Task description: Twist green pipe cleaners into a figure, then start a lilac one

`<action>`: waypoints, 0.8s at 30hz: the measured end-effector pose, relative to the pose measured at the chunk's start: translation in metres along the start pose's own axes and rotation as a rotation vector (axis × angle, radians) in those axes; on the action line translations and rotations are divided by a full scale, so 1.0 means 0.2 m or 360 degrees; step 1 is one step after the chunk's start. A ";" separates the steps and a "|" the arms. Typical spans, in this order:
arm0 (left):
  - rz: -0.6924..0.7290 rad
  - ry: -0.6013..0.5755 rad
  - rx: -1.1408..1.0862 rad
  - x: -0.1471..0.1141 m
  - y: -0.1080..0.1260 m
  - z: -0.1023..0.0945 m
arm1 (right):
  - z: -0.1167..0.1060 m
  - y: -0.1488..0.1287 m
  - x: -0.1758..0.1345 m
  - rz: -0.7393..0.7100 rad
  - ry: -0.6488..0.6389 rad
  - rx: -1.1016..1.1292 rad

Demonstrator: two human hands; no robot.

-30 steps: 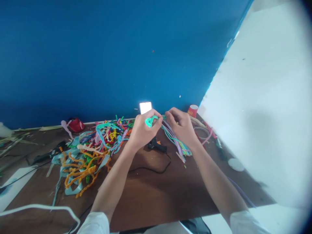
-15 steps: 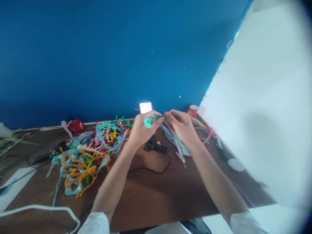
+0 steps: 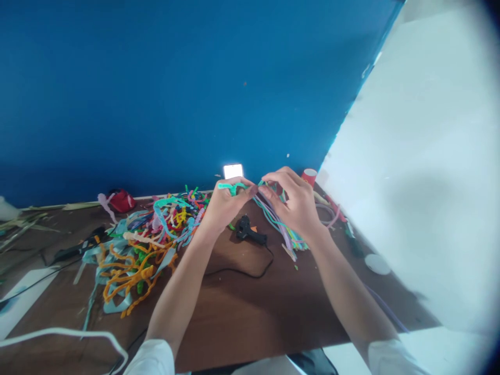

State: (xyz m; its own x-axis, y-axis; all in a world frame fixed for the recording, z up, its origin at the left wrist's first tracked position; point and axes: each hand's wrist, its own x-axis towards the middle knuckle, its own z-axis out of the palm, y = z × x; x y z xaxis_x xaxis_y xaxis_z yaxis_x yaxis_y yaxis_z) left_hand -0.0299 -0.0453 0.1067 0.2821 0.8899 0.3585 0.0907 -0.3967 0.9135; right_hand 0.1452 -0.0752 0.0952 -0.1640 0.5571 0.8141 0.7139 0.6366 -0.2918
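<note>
My left hand pinches a bright turquoise pipe cleaner between thumb and fingers, and one fuzzy end pokes out to the left over the hand. Its fingertips meet those of my right hand, which is closed at thumb and forefinger on the turquoise strand's other part. The exact spot where the strand is gripped is partly hidden by the fingers. Beneath the hands lies a bundle of lilac, teal and green pipe cleaners. A black glue gun rests on the table just below and between the hands.
A tangled heap of coloured pipe cleaners and ribbon covers the left of the brown table. A lit phone leans at the blue wall. To the right stand a red cup and a white disc. A second black tool lies left.
The turquoise end at my left hand has turned from a curled loop to a straighter piece pointing left. My right hand has shifted slightly right and its fingers have arched up.
</note>
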 end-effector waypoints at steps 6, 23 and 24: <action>-0.0121 -0.0106 -0.0179 0.00 -0.01 -0.01 | -0.03 0.05 0.00 -0.0309 -0.0268 -0.0136; 0.0709 0.0096 0.0874 -0.05 0.01 0.03 | 0.04 -0.01 0.02 0.0503 -0.0015 0.0734; 0.0826 0.0154 0.1040 -0.05 -0.01 0.04 | 0.04 -0.02 0.02 0.0646 -0.0054 0.0937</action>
State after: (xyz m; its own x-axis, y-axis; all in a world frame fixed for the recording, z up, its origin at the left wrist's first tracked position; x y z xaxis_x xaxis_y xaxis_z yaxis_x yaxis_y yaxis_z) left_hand -0.0259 -0.0547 0.1009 0.3601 0.5622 0.7444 0.5156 -0.7850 0.3434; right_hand 0.1363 -0.0706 0.0942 0.0088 0.8210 0.5708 0.2387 0.5526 -0.7985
